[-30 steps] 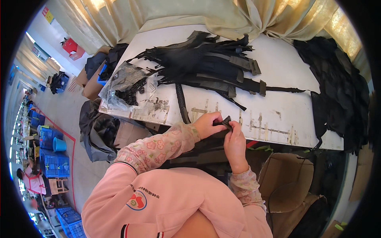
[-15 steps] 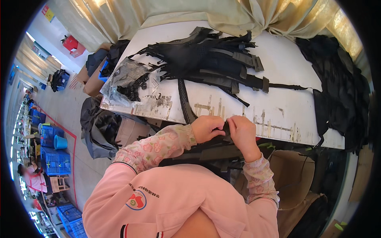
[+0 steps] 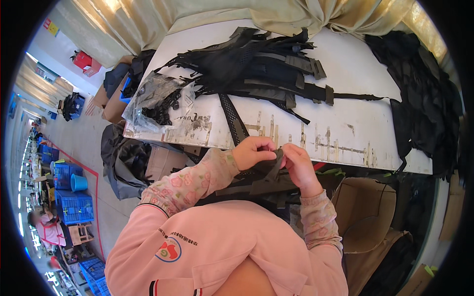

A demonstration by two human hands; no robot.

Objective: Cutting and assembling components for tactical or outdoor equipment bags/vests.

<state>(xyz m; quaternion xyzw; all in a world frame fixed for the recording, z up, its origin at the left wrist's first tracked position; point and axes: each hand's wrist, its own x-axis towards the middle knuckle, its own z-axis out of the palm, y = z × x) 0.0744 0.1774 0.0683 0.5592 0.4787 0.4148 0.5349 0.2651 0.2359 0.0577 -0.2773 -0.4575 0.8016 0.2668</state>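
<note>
Just past the front edge of the white table (image 3: 345, 133), both my hands pinch a dark fabric strap (image 3: 274, 171). My left hand (image 3: 253, 153) is closed with its thumb and fingertips on the strap. Close by on the right, my right hand (image 3: 300, 168) grips the strap's upper end between thumb and fingers. A black mesh strap (image 3: 231, 116) runs from the pile of black webbing straps (image 3: 232, 69) over the table edge toward my left hand. More dark straps hang below my hands, partly hidden.
A clear plastic bag (image 3: 157, 101) of small black parts, perhaps buckles, lies at the table's left. Black fabric pieces (image 3: 419, 93) hang over its right end. An open cardboard box (image 3: 365, 212) is below right, a dark grey bag (image 3: 123, 160) below left. Blue crates (image 3: 74, 206) line the far-left floor.
My hands have shifted slightly, and the right fingers now hold the strap's end upward. More of the strap shows between and below the hands.
</note>
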